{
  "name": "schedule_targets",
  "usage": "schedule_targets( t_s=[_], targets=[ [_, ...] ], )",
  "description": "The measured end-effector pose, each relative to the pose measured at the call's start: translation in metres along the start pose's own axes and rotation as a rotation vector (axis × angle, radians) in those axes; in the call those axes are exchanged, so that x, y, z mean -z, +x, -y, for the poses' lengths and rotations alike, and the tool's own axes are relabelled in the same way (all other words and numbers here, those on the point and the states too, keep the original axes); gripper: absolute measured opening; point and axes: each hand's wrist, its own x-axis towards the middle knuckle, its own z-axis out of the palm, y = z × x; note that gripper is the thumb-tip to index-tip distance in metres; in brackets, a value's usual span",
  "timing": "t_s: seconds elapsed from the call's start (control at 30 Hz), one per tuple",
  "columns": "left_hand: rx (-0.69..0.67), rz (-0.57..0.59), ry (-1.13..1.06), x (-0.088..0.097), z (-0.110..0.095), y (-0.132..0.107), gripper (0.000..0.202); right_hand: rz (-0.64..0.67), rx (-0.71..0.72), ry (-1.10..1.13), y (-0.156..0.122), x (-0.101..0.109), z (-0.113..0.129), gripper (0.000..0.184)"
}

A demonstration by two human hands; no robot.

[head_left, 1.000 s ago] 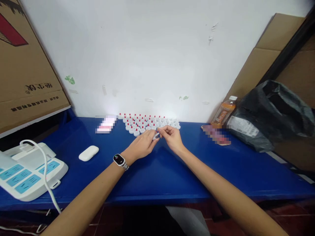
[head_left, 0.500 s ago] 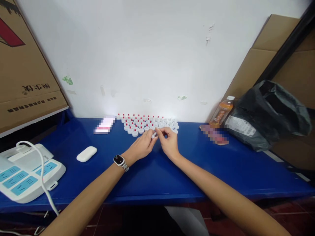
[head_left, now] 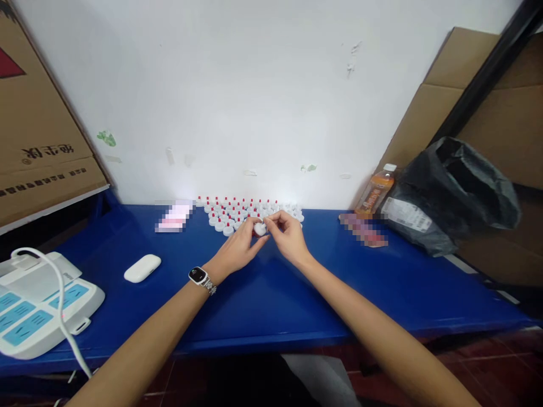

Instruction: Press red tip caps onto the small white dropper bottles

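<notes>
Between the thumb and fingers of my left hand (head_left: 241, 246) is a white round cap (head_left: 259, 228), tilted so its face shows. Thumb and forefinger of my right hand (head_left: 291, 237) are pinched together at the cap's upper right, by its nozzle; whatever lies between those fingertips is too small to make out. Just beyond my hands stand several white caps with red tips (head_left: 228, 228), packed in rows on the blue table (head_left: 271, 299). White caps without visible red tips (head_left: 298, 215) sit at the group's right side, partly hidden by my right hand.
Left on the table are a white power strip (head_left: 46, 305) with a cable and a white earbud case (head_left: 142, 268). To the right stand an orange drink bottle (head_left: 375, 191) and a dark plastic bag (head_left: 441, 198). A white wall (head_left: 237, 102) rises behind; cardboard (head_left: 46, 113) flanks it.
The white cap in my left hand has turned and now shows its round face. My left fingers have opened around it a little. The view has shifted slightly.
</notes>
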Motion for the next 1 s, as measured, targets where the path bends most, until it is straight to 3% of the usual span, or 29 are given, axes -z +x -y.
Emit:
schedule_targets(
  t_s=[0.1, 0.2, 0.33, 0.47, 0.6, 0.8, 1.0],
  targets=[
    [0.044, 0.008, 0.028, 0.008, 0.008, 0.001, 0.038, -0.016, 0.021, -0.286, 0.010, 0.020, -0.012, 0.016],
    [0.075, 0.028, 0.014, 0.017, 0.013, 0.002, 0.029, 0.141, 0.069, -0.550, 0.016, 0.032, -0.025, 0.011],
    [0.079, -0.010, 0.001, 0.021, 0.012, 0.003, 0.027, 0.285, 0.147, -0.757, 0.020, 0.030, -0.031, 0.013],
    [0.086, 0.000, 0.024, 0.019, 0.013, 0.003, 0.023, 0.278, 0.120, -0.831, 0.028, 0.025, -0.028, 0.009],
    [0.089, 0.008, 0.035, 0.019, 0.017, 0.003, 0.022, 0.261, 0.128, -0.915, 0.055, 0.021, -0.029, 0.018],
    [0.090, 0.015, 0.034, 0.020, 0.022, 0.003, 0.023, 0.415, 0.049, -1.044, 0.100, 0.001, -0.046, 0.020],
    [0.091, 0.002, 0.028, 0.022, 0.025, 0.003, 0.022, 0.444, 0.014, -1.023, 0.101, -0.002, -0.044, 0.021]
  ],
)
